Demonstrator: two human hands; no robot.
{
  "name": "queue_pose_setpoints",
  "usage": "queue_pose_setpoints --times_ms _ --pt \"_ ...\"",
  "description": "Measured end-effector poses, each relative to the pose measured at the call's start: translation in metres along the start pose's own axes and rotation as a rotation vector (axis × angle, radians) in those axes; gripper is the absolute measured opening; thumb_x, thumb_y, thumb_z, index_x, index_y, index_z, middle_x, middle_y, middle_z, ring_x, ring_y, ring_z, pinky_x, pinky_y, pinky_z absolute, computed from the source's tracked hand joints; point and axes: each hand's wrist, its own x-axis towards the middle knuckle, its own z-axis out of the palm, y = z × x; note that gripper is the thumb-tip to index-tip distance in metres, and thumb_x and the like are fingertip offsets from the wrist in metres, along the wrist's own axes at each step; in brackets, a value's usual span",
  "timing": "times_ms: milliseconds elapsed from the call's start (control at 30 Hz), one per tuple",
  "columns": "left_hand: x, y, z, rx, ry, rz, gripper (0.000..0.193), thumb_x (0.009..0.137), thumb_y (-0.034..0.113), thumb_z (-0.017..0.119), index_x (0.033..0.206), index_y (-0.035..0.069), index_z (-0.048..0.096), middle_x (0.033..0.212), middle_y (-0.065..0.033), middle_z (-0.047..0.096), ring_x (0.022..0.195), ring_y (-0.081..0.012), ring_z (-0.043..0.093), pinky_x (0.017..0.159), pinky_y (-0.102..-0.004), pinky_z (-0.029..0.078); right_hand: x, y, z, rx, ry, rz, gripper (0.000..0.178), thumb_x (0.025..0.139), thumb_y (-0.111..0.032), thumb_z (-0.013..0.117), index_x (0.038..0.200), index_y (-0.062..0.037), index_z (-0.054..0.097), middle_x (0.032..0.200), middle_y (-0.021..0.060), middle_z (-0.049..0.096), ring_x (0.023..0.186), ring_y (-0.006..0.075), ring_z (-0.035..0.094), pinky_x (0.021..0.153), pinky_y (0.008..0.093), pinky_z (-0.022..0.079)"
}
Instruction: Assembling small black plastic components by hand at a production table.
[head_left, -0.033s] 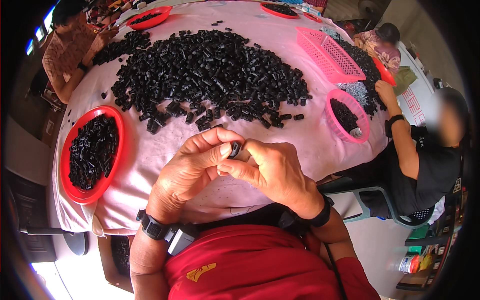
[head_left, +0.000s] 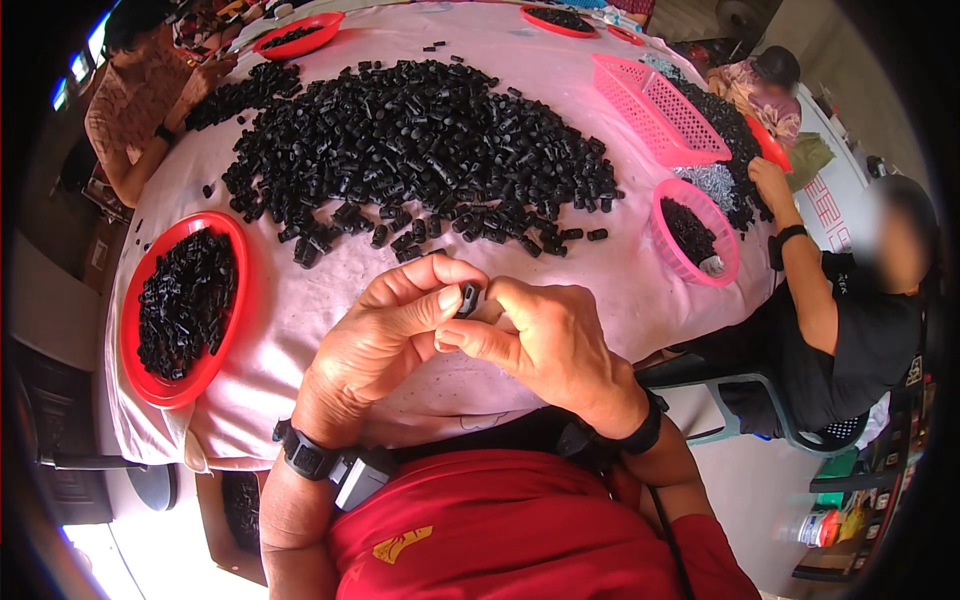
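Between the thumb and index finger of my left hand [head_left: 385, 320] is a small black plastic piece [head_left: 469, 299] with a slot in its side, like part of a cord lock. Right beside it is my right hand [head_left: 555, 345], fingers bent inward and thumb reaching toward the left fingertips. Whatever the right fingers hold is hidden behind them. Both hands are above the near part of the pink cloth-covered table [head_left: 400, 385]. Just beyond them spreads a large heap of similar black pieces [head_left: 420, 150].
Left of my hands stands a red basin [head_left: 238, 300] of black pieces. To the right are a round pink basket [head_left: 730, 250], a rectangular pink basket [head_left: 640, 105] and silvery small parts [head_left: 712, 182]. A person in black [head_left: 840, 330] sits at the right; another person [head_left: 135, 120] works at the left.
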Motion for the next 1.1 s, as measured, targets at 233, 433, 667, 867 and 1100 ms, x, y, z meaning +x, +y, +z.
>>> queue_pose_setpoints --times_ms 233,433,667,867,1100 --pt "-0.004 0.005 0.000 -0.047 0.018 -0.019 0.027 0.093 0.012 0.063 0.117 0.001 0.058 0.097 -0.0043 0.063 0.084 -0.0111 0.061 0.077 -0.0264 0.051 0.003 -0.010 -0.014 0.155 0.118 -0.021 0.030 0.085 -0.029 0.075 0.087 -0.0043 0.059 0.068 0.0097 0.067 0.061 0.0229 0.070 0.050 0.0311 0.052" --pt "-0.002 0.003 -0.003 -0.089 -0.033 -0.041 0.027 0.094 0.011 0.062 0.119 0.001 0.059 0.096 -0.0038 0.063 0.079 -0.0095 0.058 0.072 -0.0219 0.050 0.004 -0.008 -0.007 0.364 0.170 -0.017 0.024 0.086 -0.019 0.074 0.092 -0.0031 0.057 0.077 0.0121 0.070 0.066 0.0200 0.071 0.055 0.0286 0.054" --pt "-0.004 0.005 0.001 -0.080 0.007 -0.019 0.027 0.095 0.012 0.062 0.119 0.000 0.059 0.098 -0.0033 0.063 0.082 -0.0097 0.061 0.074 -0.0225 0.052 0.001 -0.007 -0.012 0.202 0.092 0.041 0.033 0.083 -0.030 0.077 0.085 -0.0036 0.057 0.067 0.0100 0.066 0.059 0.0219 0.068 0.048 0.0312 0.049" --pt "-0.004 0.005 0.002 -0.037 0.014 -0.002 0.030 0.093 0.013 0.063 0.118 -0.001 0.056 0.098 -0.0058 0.066 0.085 -0.0132 0.065 0.071 -0.0242 0.051 0.001 -0.004 -0.009 -0.014 0.113 -0.032 0.051 0.073 -0.049 0.080 0.079 -0.0065 0.053 0.057 0.0075 0.056 0.049 0.0247 0.060 0.044 0.0342 0.045" --pt "-0.004 0.006 0.004 -0.048 -0.051 -0.008 0.026 0.095 0.009 0.060 0.118 -0.002 0.058 0.106 -0.0055 0.063 0.088 -0.0104 0.062 0.080 -0.0253 0.053 0.002 -0.006 -0.011 -0.162 0.081 -0.046 0.049 0.071 -0.046 0.083 0.078 -0.0061 0.056 0.058 0.0081 0.060 0.052 0.0226 0.064 0.047 0.0324 0.048"
